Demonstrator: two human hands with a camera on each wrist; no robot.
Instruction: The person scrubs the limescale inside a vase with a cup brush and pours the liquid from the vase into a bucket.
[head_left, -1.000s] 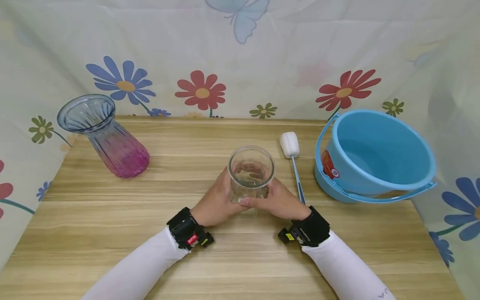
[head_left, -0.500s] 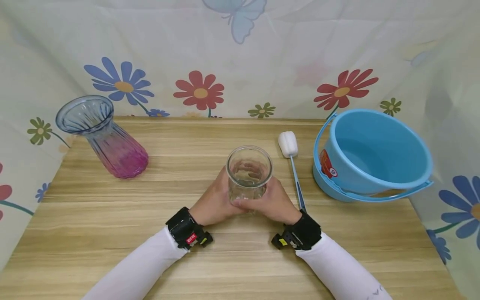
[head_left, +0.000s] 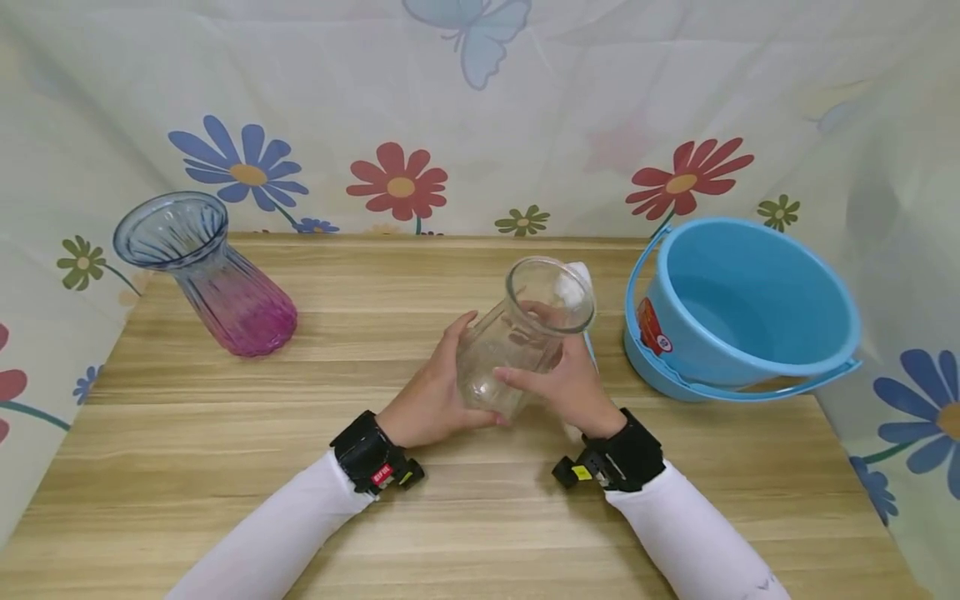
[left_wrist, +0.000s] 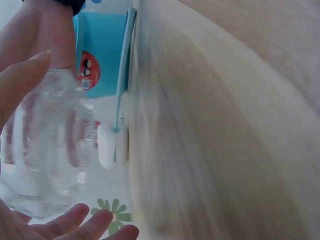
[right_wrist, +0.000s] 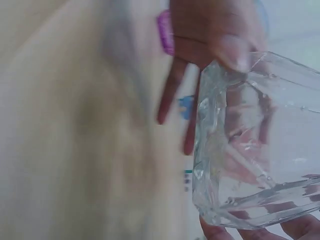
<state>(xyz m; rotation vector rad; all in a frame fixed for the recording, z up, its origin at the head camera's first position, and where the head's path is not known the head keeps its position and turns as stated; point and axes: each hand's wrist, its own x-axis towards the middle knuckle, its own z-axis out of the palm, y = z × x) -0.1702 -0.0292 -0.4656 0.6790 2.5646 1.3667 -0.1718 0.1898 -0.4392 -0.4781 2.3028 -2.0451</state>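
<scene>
A clear glass vase [head_left: 487, 358] is tilted between both hands, its round mouth toward the upper right in the head view. My right hand [head_left: 577, 387] grips its side, thumb across the front and fingers behind. My left hand [head_left: 431, 400] is spread around the lower end. In the right wrist view the left thumb touches the edge of the angular glass base [right_wrist: 210, 165], while two left fingers [right_wrist: 172, 90] extend straight past it. The left wrist view has straight fingertips [left_wrist: 100, 220] beside the glass. Behind the vase rim lies a white sponge brush [head_left: 581, 271], partly hidden.
At the left stands a ribbed blue-to-pink glass vase [head_left: 243, 308]. A blue bucket [head_left: 693, 354] with its handle lowered is at the right, near the brush. A flower-printed curtain [head_left: 322, 100] hangs behind the wooden table [head_left: 480, 533].
From upright, the clear vase has tipped and its mouth moved to the upper right, overlapping the brush. The left fingers have spread, and the right hand has shifted a little up and right.
</scene>
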